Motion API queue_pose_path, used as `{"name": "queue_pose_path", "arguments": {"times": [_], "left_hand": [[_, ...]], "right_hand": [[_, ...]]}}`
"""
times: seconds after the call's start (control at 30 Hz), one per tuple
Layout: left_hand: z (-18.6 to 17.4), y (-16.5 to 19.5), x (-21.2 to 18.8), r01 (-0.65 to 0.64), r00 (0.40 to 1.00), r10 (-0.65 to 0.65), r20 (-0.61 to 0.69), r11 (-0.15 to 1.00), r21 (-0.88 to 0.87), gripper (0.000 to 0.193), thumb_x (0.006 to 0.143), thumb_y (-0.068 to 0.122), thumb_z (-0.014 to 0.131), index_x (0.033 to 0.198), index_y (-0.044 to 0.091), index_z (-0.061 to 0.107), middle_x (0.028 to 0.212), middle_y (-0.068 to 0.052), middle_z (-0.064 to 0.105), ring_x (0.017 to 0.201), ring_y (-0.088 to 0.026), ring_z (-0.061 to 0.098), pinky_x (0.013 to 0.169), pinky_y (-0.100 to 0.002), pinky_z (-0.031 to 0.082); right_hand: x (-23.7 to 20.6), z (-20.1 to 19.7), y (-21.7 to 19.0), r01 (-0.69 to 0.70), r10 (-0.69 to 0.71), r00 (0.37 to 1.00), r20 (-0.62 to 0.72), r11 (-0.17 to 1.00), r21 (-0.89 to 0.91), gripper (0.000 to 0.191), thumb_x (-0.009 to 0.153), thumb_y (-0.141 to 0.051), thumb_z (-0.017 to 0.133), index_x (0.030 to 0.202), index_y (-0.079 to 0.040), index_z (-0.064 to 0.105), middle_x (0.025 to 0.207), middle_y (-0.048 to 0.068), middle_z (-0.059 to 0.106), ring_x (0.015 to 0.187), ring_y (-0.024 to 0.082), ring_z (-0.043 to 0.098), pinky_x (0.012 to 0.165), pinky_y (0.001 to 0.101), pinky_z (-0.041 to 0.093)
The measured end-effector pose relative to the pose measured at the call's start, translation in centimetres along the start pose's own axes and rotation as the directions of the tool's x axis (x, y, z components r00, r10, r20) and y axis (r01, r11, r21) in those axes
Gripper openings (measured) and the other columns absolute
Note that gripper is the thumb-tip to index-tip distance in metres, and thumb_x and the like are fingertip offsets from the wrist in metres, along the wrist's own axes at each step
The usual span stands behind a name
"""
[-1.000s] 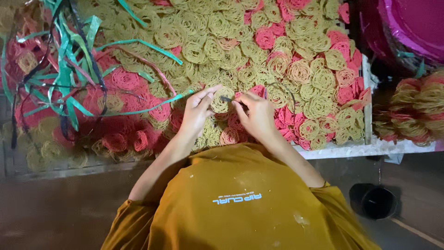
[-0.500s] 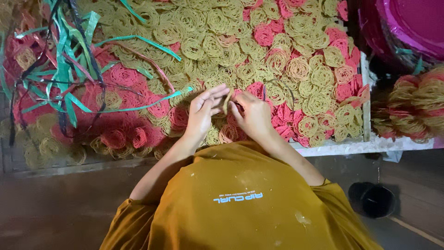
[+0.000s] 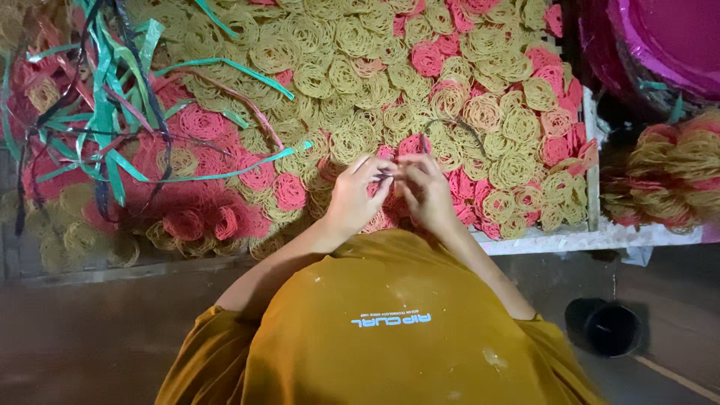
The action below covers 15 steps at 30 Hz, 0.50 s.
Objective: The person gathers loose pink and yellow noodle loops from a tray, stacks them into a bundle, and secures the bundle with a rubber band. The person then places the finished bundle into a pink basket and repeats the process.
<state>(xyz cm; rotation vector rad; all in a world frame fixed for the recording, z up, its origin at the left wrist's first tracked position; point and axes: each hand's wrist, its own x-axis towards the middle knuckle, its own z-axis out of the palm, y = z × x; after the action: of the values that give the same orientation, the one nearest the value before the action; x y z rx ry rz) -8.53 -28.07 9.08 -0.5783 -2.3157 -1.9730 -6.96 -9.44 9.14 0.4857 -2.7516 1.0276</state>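
A small bundle of pink and yellow coiled noodle-like discs (image 3: 393,174) is sitting between the two hands, above the big heap of yellow and pink dried coils (image 3: 330,82) on the white-edged tray (image 3: 592,232). The step in hand seems to be the tying of this bundle; the next move probably needs a firm pull on the thin strip. The left hand (image 3: 352,199) and the right hand (image 3: 427,195) are meeting fingertip to fingertip, fingers narrow, pinching it. Green plastic strips (image 3: 112,150) are lying at the left.

My shirt (image 3: 390,322): matt mustard cloth. Noodle coils (image 3: 337,75): dry, rough, stringy. Strips (image 3: 112,150): glossy green plastic. Basin (image 3: 667,37): shiny pink plastic.
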Motion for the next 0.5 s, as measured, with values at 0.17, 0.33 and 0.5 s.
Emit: {"name": "queue_pose_path", "arguments": {"times": [0.17, 0.33, 0.5], "left_hand": [[0.6, -0.2, 1.3, 0.076, 0.997, -0.075, 0.016, 0.993, -0.093, 0.027, 0.089, -0.005, 0.072, 0.115, 0.003, 0.066, 0.111, -0.01, 0.066, 0.098, -0.018, 0.072, 0.088, -0.03, 0.062], [-1.1, -2.3, 4.5, 0.18, 0.982, -0.173, 0.073, 0.979, -0.091, 0.034, 0.092, 0.005, 0.071, 0.125, 0.008, 0.067, 0.121, -0.008, 0.066, 0.106, -0.021, 0.073, 0.095, -0.035, 0.058], [-4.8, -6.2, 4.6, -0.151, 0.983, -0.015, 0.184, 0.509, 0.848, 0.064, 0.067, 0.023, 0.082, 0.122, -0.002, 0.06, 0.126, -0.026, 0.058, 0.124, -0.045, 0.053, 0.099, -0.055, 0.049]], "right_hand": [[-1.1, 0.2, 0.2, 0.001, 0.001, 0.992, -0.125, 1.0, 0.024, 0.047, 0.09, 0.003, 0.068, 0.136, -0.002, 0.057, 0.13, 0.02, 0.063, 0.123, 0.035, 0.058, 0.107, 0.046, 0.044], [0.0, 1.3, 1.8, -0.397, 0.486, 0.868, 0.096, 0.567, 0.721, 0.009, 0.108, -0.003, 0.06, 0.116, 0.001, 0.063, 0.097, 0.012, 0.069, 0.073, 0.018, 0.061, 0.066, 0.0325, 0.051], [0.8, 1.0, 3.4, -0.098, 0.331, 0.938, -0.1, 0.534, 0.84, 0.01, 0.101, 0.002, 0.062, 0.11, 0.001, 0.067, 0.1, 0.003, 0.066, 0.082, 0.011, 0.066, 0.074, 0.0245, 0.055]]}}
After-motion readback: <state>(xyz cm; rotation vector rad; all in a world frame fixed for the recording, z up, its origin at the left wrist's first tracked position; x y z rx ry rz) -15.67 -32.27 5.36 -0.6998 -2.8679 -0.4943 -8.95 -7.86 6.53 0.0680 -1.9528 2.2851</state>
